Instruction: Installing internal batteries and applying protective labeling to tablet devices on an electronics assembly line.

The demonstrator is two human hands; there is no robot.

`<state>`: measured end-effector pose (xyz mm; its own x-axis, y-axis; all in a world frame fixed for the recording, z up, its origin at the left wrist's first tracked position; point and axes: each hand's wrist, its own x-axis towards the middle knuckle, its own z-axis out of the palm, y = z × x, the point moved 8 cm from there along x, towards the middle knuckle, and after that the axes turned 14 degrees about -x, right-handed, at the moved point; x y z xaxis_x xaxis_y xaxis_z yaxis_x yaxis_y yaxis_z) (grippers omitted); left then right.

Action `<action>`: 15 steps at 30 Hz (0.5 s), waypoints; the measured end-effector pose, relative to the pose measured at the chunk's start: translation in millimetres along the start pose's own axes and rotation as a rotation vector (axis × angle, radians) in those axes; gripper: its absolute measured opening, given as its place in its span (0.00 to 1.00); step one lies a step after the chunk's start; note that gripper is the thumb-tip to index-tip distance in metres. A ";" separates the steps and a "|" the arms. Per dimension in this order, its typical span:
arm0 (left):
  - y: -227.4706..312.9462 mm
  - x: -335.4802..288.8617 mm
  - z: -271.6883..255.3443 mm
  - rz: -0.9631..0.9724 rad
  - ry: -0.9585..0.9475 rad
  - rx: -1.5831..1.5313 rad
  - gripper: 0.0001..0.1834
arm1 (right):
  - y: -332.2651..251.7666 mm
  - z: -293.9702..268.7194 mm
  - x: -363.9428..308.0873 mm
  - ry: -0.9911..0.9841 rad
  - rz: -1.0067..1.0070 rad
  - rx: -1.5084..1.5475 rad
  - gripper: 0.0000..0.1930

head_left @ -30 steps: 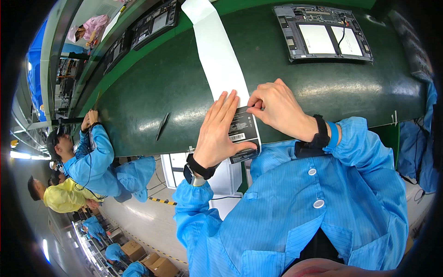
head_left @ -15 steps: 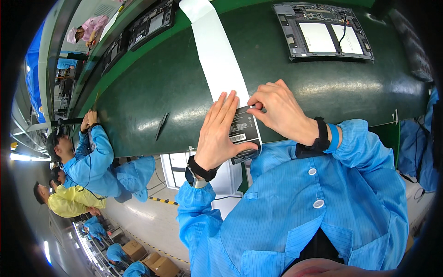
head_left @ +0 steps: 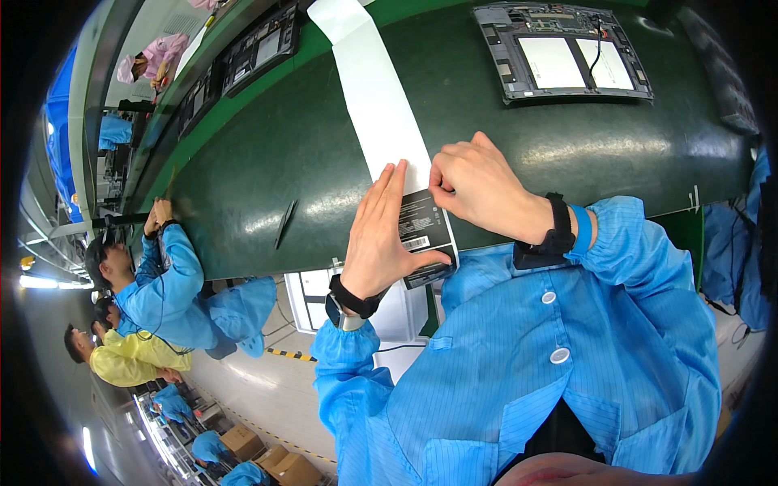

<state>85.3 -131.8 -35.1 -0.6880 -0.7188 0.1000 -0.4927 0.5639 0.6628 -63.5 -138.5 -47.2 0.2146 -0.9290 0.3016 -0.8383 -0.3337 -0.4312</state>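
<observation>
A black rectangular piece (head_left: pixel 423 220) with pale print and a barcode lies at the near edge of the green table, where it meets a long white strip (head_left: pixel 379 101). My left hand (head_left: pixel 378 239) is laid flat over its left side, fingers stretched toward the strip and thumb across the near end. Thumb and index finger of my right hand (head_left: pixel 486 185) are pinched together at the far right corner, where the black piece and strip meet. What sits between those fingertips is hidden.
At the far right rests an opened laptop base (head_left: pixel 510 71) with white battery panels and a black cable. Dark tweezers (head_left: pixel 285 224) lie left of my hands. More opened laptop bases (head_left: pixel 263 50) stand at far left. A co-worker in blue (head_left: pixel 162 267) is at the table's left end.
My right hand has shifted slightly left, its fingers curling tighter at the corner. My left hand keeps its place, its fingers drawn closer together.
</observation>
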 end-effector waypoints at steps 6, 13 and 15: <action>-12.0 2.4 -3.8 -0.026 -0.028 -0.071 0.86 | -27.9 -17.1 -13.0 0.144 -0.226 -0.115 0.06; -25.6 1.5 -16.4 -0.056 -0.009 -0.295 0.90 | -55.8 -32.5 -33.5 0.222 -0.370 -0.219 0.10; -25.2 4.4 -22.6 -0.047 -0.008 -0.258 0.86 | -55.1 -35.3 -36.4 0.246 -0.382 -0.210 0.09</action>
<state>106.8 -158.4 -34.6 -0.6724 -0.7378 0.0596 -0.3728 0.4071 0.8338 -42.8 -80.7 -4.4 0.4226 -0.6725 0.6075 -0.8109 -0.5799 -0.0778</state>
